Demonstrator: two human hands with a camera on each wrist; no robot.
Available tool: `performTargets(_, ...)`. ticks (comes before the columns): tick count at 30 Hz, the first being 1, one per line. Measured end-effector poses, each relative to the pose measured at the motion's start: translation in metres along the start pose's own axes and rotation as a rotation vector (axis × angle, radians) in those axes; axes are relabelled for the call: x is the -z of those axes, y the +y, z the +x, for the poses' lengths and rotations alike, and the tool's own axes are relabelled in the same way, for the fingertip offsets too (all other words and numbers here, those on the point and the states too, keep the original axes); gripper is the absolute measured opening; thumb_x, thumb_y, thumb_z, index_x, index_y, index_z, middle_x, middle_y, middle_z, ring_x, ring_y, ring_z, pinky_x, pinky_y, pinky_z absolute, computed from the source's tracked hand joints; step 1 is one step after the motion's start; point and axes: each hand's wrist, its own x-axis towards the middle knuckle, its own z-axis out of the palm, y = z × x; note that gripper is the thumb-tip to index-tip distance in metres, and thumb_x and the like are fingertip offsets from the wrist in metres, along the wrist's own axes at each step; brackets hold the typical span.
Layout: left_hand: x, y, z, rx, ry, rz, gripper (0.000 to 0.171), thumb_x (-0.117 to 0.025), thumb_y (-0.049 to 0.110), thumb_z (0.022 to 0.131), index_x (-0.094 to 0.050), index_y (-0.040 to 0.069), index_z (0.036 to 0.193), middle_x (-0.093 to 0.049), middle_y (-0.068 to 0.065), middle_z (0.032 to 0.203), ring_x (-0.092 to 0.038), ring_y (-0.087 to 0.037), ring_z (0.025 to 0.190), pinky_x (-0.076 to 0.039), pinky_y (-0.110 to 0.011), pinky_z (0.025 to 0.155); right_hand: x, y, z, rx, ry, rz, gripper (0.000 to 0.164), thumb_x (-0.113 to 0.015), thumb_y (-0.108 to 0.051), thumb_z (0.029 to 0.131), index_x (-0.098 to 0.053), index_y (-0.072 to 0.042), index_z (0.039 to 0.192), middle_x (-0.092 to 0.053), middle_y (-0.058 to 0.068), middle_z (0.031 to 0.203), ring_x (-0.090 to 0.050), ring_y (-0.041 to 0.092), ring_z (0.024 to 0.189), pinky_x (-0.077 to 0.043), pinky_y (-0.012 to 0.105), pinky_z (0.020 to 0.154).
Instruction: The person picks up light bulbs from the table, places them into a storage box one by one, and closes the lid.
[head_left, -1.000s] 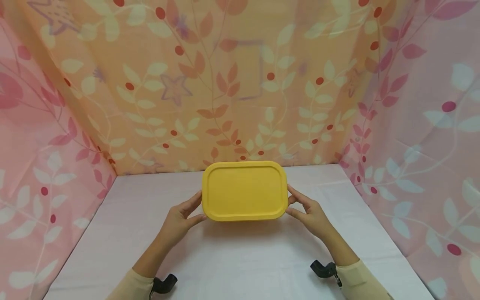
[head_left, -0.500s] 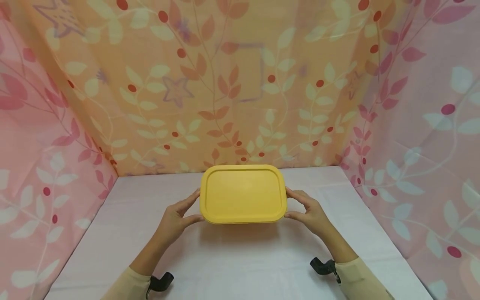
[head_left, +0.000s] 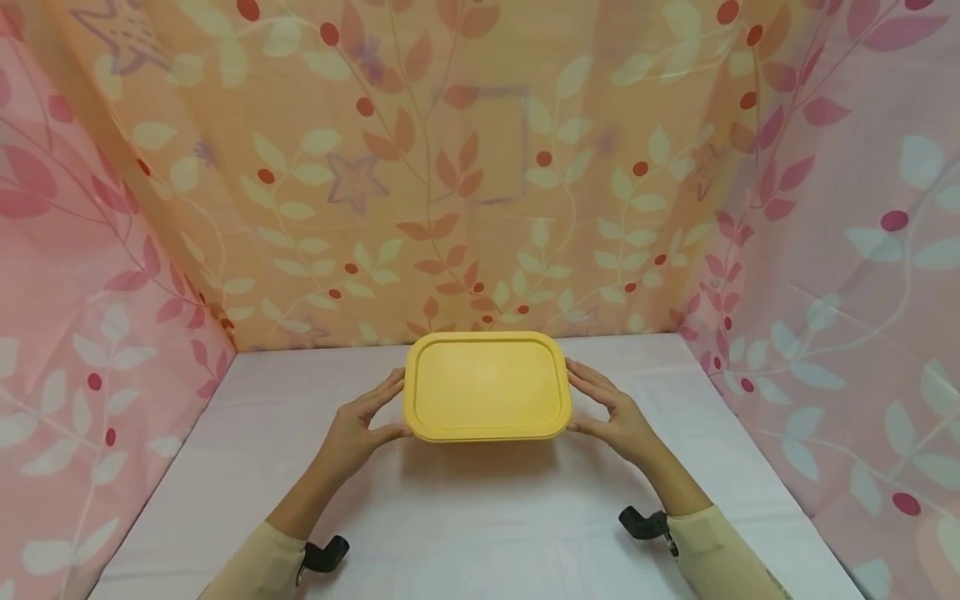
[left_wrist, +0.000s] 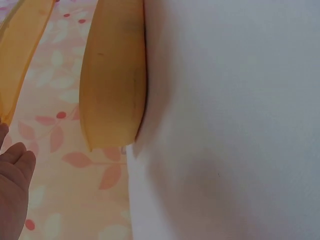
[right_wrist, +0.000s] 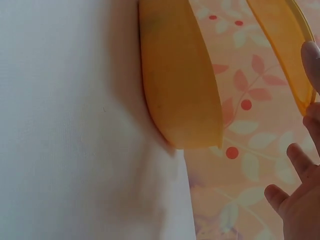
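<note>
In the head view a yellow rectangular lid (head_left: 487, 386) with rounded corners is held level between my two hands. My left hand (head_left: 351, 433) grips its left end, thumb at the near corner and fingers farther back along the side. At the opposite end my right hand (head_left: 622, 423) holds it the same way. Both wrist views show a gap under the lid (left_wrist: 19, 55). Below that gap, a yellow plastic box (left_wrist: 114, 75) stands on the white surface. From the head the lid hides this box, and its inside cannot be seen.
A white cloth-covered table (head_left: 480, 533) lies beneath. Patterned fabric walls rise at the back (head_left: 480, 208), left (head_left: 45, 333) and right (head_left: 862, 333). Black wrist devices (head_left: 326, 553) stick out beside both sleeves.
The lid looks slightly smaller, seemingly a little lower. My right fingers lie straighter along its edge than before. Both hands have stayed at the lid's ends.
</note>
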Motion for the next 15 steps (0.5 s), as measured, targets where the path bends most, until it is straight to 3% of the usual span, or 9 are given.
performTargets(6, -0.001, -0.008, 0.002, 0.053, 0.0, 0.058, 0.08, -0.087, 0.003, 0.075, -0.054, 0.007, 0.148, -0.044, -0.014, 0.159, -0.038, -0.031, 0.149, -0.036, -0.009, 0.112, -0.003, 0.012, 0.003, -0.02, -0.02, -0.009, 0.078, -0.087, -0.01, 0.08, -0.053, -0.013, 0.151, -0.042, 0.006, 0.162, -0.032, 0.027, 0.153, -0.025, 0.011, 0.118)
performTargets(9, 0.0, -0.01, 0.006, 0.11, -0.001, 0.11, 0.079, -0.087, 0.011, 0.077, -0.055, 0.015, 0.149, -0.046, -0.006, 0.159, -0.04, -0.026, 0.149, -0.036, -0.009, 0.111, -0.002, 0.017, 0.008, -0.035, -0.025, -0.028, 0.078, -0.087, -0.013, 0.08, -0.054, -0.014, 0.15, -0.043, 0.005, 0.161, -0.033, 0.029, 0.152, -0.025, 0.011, 0.119)
performTargets(11, 0.0, -0.011, 0.008, 0.138, 0.0, 0.143, 0.079, -0.088, 0.016, 0.077, -0.055, 0.019, 0.149, -0.046, -0.001, 0.158, -0.041, -0.022, 0.148, -0.037, -0.013, 0.112, -0.002, 0.018, 0.011, -0.051, -0.031, -0.046, 0.077, -0.087, -0.016, 0.08, -0.054, -0.015, 0.15, -0.044, 0.004, 0.161, -0.034, 0.029, 0.152, -0.028, 0.021, 0.122)
performTargets(15, 0.001, -0.016, 0.014, 0.174, -0.008, 0.172, 0.078, -0.088, 0.021, 0.077, -0.056, 0.023, 0.148, -0.047, 0.005, 0.157, -0.041, -0.019, 0.148, -0.04, -0.03, 0.116, -0.001, 0.022, 0.017, -0.1, -0.046, -0.059, 0.077, -0.087, -0.022, 0.081, -0.054, -0.02, 0.151, -0.043, -0.001, 0.162, -0.033, 0.025, 0.153, -0.031, 0.051, 0.124)
